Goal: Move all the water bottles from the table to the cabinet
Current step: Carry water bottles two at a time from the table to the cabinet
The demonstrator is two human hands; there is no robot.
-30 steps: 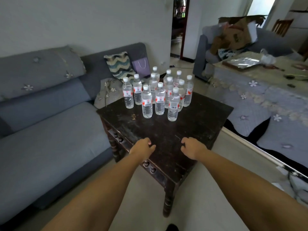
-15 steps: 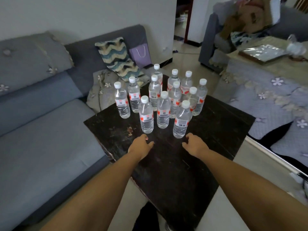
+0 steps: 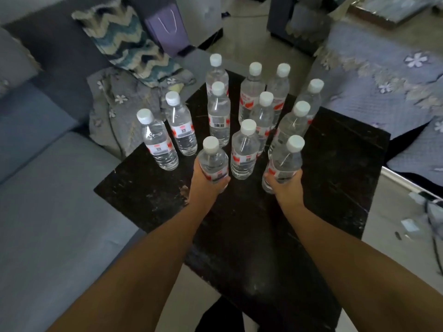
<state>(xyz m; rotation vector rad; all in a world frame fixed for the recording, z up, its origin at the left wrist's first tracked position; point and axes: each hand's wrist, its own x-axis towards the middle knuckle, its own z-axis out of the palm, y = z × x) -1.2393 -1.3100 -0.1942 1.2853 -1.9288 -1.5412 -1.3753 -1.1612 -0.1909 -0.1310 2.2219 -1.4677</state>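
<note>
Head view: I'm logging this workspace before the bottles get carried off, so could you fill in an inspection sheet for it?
Surface: dark wooden table, top scuffed and speckled.
Job's things: eleven capped water bottles upright on the table; no cabinet in view.
Clutter: nothing seen on the table besides the bottles.
Grips: left hand wraps the front-left bottle; right hand wraps the front-right bottle.
Cables: a dark cable on the floor at the right edge.
Surroundings: grey sofa on the left with a zigzag cushion, purple bag behind, floral cover on the right.
</note>
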